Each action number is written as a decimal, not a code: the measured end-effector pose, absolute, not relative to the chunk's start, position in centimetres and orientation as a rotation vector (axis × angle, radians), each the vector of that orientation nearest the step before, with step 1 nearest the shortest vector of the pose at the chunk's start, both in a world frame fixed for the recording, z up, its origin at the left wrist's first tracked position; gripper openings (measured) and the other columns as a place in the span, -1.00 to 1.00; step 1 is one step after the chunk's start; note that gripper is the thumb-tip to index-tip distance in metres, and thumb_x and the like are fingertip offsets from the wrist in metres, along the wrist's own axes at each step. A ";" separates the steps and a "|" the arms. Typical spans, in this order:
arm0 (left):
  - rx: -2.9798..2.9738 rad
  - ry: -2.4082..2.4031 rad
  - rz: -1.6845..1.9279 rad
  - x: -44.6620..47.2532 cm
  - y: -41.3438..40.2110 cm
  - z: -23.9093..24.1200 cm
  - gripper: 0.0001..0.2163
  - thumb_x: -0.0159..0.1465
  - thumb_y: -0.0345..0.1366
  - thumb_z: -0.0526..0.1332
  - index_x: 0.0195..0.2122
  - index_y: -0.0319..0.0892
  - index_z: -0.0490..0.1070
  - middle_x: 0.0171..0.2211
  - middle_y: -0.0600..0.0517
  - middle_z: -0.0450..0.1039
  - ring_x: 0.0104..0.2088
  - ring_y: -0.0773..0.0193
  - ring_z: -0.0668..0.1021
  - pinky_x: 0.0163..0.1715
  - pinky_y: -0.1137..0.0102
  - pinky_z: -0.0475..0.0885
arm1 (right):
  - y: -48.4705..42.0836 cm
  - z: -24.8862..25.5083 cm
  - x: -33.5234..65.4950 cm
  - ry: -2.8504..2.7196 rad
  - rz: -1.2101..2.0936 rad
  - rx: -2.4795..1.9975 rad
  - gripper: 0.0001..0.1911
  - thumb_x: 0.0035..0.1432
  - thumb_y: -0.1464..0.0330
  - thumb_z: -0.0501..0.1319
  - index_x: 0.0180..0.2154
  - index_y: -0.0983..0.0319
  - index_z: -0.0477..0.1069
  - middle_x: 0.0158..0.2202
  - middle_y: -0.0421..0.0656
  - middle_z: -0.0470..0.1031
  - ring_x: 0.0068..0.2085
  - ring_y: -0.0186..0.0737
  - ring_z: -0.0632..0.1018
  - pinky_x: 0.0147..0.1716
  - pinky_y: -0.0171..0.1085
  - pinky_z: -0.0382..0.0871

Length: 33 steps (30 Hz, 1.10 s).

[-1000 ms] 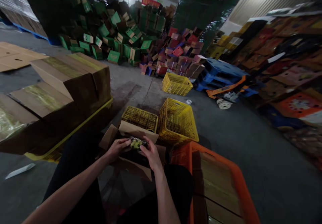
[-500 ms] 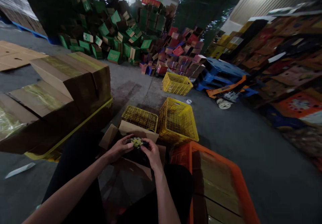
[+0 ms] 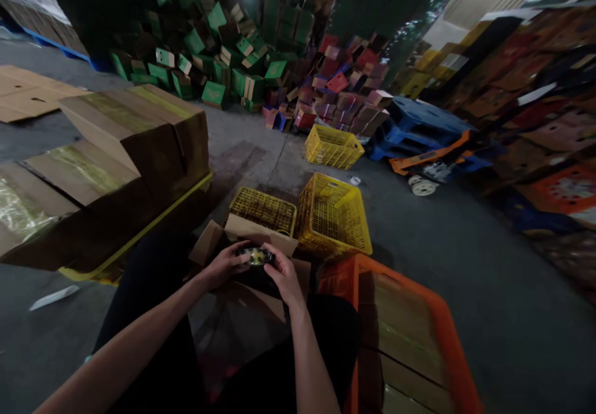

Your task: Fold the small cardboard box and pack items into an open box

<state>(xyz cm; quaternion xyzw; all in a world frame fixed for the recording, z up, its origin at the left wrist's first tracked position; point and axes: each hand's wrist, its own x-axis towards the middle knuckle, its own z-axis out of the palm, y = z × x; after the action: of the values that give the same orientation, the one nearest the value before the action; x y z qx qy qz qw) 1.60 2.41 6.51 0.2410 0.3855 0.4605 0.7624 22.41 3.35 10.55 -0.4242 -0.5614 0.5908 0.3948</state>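
Observation:
Both hands meet over an open cardboard box (image 3: 254,231) that rests between my knees. My left hand (image 3: 222,266) and my right hand (image 3: 285,275) are closed round a small dark item with yellow-green markings (image 3: 256,256), held just above the box opening. What the item is cannot be made out in the dim light. My forearms reach in from the bottom of the view over my dark trousers.
An orange crate (image 3: 433,315) holding flat cardboard stands at my right. Two yellow crates (image 3: 333,215) sit just past the box, a third (image 3: 331,147) further off. Taped cartons on a yellow pallet (image 3: 116,153) fill the left. Piles of green and red boxes (image 3: 242,60) lie behind.
The hands have turned the small item between the fingers and closed in more tightly round it. The view has tipped down slightly.

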 end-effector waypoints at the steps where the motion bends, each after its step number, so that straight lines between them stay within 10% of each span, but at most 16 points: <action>1: 0.526 0.846 1.015 1.6 2.4 6.5 -0.29 0.02 -0.23 0.52 0.21 -0.13 0.35 0.16 -0.20 0.40 0.10 -0.07 0.50 0.09 0.14 0.39 | 3.4 10.5 22.3 -1.403 1.505 -1.062 -0.40 0.02 0.37 0.31 0.14 0.00 0.42 0.18 -0.22 0.46 0.24 -0.05 0.40 0.29 -0.03 0.15; 18: 0.637 0.744 1.067 1.4 2.1 7.8 0.04 -0.03 -0.44 0.50 0.41 0.05 -0.03 0.07 -0.10 0.49 -0.03 0.08 0.58 0.05 0.21 0.38 | 3.7 9.5 22.4 -1.473 1.437 -1.223 -0.58 0.12 0.24 0.31 0.05 0.08 0.51 0.04 -0.17 0.57 0.06 -0.05 0.54 0.11 -0.09 0.36; 26: 0.546 0.887 1.016 1.7 2.6 6.4 -0.48 0.08 -0.11 0.48 0.03 -0.23 0.50 -0.04 -0.16 0.57 -0.13 0.13 0.61 -0.08 0.32 0.46 | 3.7 9.5 22.8 -1.453 1.382 -1.227 -0.61 0.11 0.22 0.32 0.01 0.10 0.54 0.00 -0.17 0.59 0.03 -0.05 0.55 0.09 -0.10 0.38; 33: 0.609 0.918 1.047 1.5 2.6 6.3 -0.52 0.06 -0.11 0.49 -0.05 -0.22 0.51 -0.18 -0.09 0.59 -0.29 0.23 0.60 -0.26 0.40 0.45 | 3.7 9.7 22.5 -1.487 1.392 -1.179 -0.55 0.10 0.24 0.34 0.07 0.08 0.49 0.09 -0.16 0.53 0.13 -0.03 0.50 0.20 -0.04 0.28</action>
<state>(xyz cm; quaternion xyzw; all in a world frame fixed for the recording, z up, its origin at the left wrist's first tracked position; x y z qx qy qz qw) 1.47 2.60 6.29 0.2761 0.4159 0.4747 0.7249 22.55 3.74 9.67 -0.4627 -0.5833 0.5461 0.3839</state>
